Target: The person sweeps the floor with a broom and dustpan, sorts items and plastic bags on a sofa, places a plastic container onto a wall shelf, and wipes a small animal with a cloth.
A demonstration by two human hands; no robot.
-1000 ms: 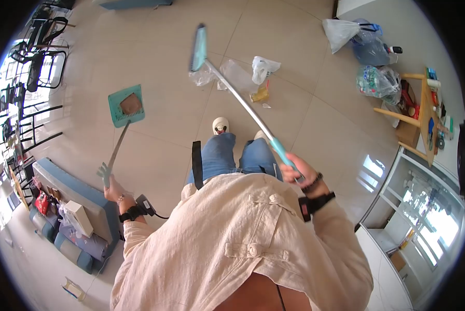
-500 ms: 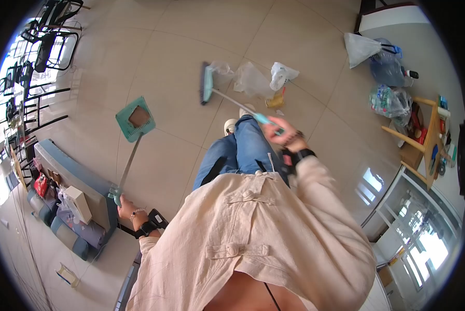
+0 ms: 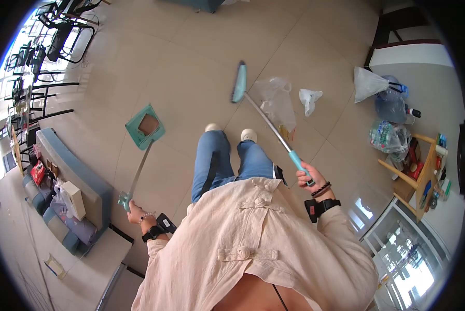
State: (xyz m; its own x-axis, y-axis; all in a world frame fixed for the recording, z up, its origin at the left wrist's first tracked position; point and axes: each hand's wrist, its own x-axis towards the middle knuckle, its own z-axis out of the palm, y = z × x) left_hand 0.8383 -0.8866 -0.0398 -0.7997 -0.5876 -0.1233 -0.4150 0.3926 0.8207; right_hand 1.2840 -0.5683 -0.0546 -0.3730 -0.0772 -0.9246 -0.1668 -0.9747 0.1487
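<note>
My right hand (image 3: 311,176) is closed round the turquoise grip of a broom (image 3: 239,85), whose pole slants up and left to its bristled head. Beside the pole lie a clear plastic bag (image 3: 275,98) and a smaller white plastic bag (image 3: 309,100) on the tiles. A yellowish wrapper (image 3: 285,132) shows partly below the clear bag. My left hand (image 3: 135,212) is closed on the handle end of a long-handled turquoise dustpan (image 3: 139,139). Inside the pan sits a flat brown piece (image 3: 149,125) that I cannot identify.
A grey-blue sofa (image 3: 77,176) holding bags and a box stands at the left, with black chairs (image 3: 61,39) beyond. At the right are a white bag (image 3: 368,84), a large water bottle (image 3: 390,106), bagged bottles (image 3: 390,139) and a wooden stool (image 3: 424,176) with small items.
The broom has swung right and its handle is now farther from my legs. My feet have moved apart. The bags lie spread differently, the clear one now over the yellowish wrapper.
</note>
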